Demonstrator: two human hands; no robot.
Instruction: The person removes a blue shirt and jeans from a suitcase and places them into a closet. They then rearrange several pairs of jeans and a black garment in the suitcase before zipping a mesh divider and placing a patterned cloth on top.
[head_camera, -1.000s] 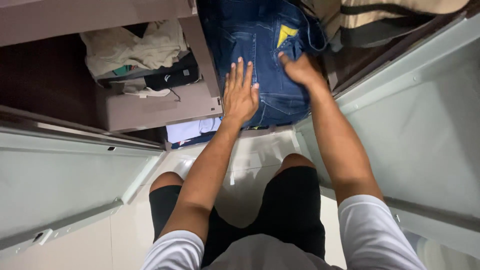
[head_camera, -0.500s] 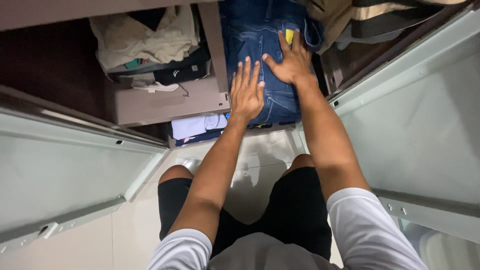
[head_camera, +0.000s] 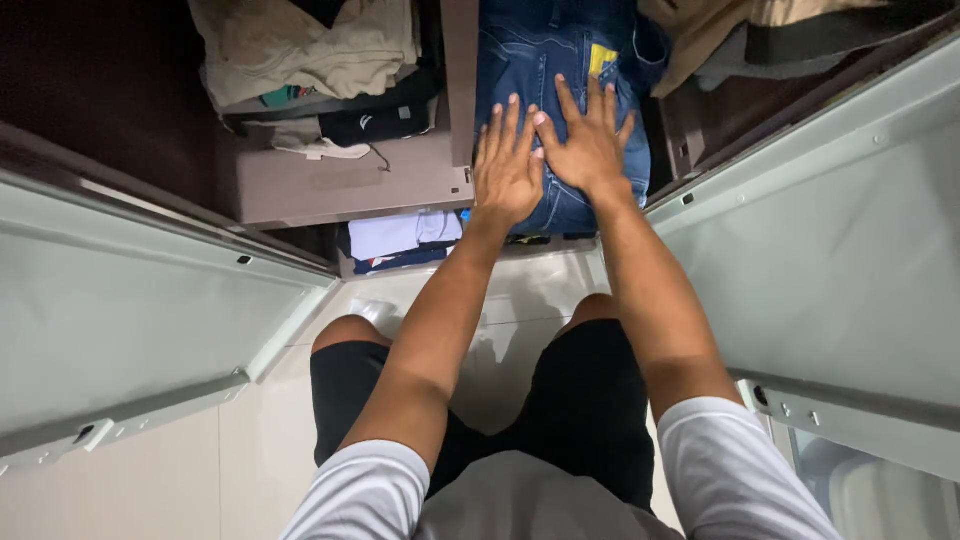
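Observation:
A folded pair of blue jeans (head_camera: 545, 55) with a small yellow patch lies on a wardrobe shelf straight ahead of me. My left hand (head_camera: 507, 165) rests flat on the jeans with its fingers spread. Beside it, my right hand (head_camera: 588, 140) also lies flat on the denim, fingers apart, its thumb touching the left hand's fingers. Neither hand grips anything.
A vertical wooden divider (head_camera: 459, 80) separates the jeans from beige and dark clothes (head_camera: 300, 50) on the left shelf (head_camera: 340, 185). More folded clothes (head_camera: 395, 240) lie below. Beige and grey garments (head_camera: 740, 30) sit at upper right. Open wardrobe doors (head_camera: 130, 340) (head_camera: 840, 240) flank me.
My right hand went from curled at the jeans' pocket to flat and spread on the denim. Both hands drew together, and the view shifted so the shelves sit higher.

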